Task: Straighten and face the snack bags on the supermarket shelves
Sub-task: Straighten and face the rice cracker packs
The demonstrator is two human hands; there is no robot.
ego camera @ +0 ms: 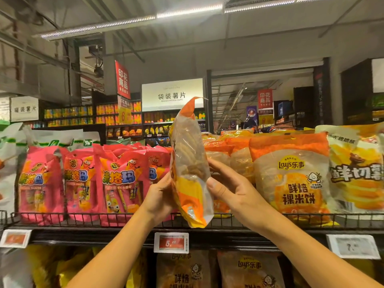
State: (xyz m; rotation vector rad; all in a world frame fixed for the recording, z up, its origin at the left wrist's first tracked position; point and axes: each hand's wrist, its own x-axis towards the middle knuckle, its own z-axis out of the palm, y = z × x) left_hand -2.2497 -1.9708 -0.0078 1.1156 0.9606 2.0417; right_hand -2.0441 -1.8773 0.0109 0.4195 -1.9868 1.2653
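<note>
Both hands hold one orange bag [190, 163] up in front of the top shelf [207, 232], clear of its wire rail [83, 218]. The bag stands on end, long axis close to vertical, top seal leaning a little right and bottom corner hanging just over the rail. It is turned edge-on: the narrow side and clear panel face the camera, and the printed front seems to face left, so it does not yet front the aisle. The left hand [161, 194] grips the lower left side, fingers curled round the far face; the right hand [226, 183] grasps the right side, thumb pressed on the near panel and fingers wrapped behind. The bag sits squarely between the two, so neither hand is nearer. The turn that matters is about the upright axis: I judge that the bag needs roughly a quarter turn to bring its label forward, then a push back and down behind the rail. The place for it looks to be directly behind and slightly right, in the gap between the pink bags [116, 179] on the left and the matching Lay's bag [291, 177] on the right, which already stands upright with its label forward. More orange bags [226, 148] slump behind that gap and may need nudging back. A price tag [171, 242] hangs on the shelf edge just below the bag.
</note>
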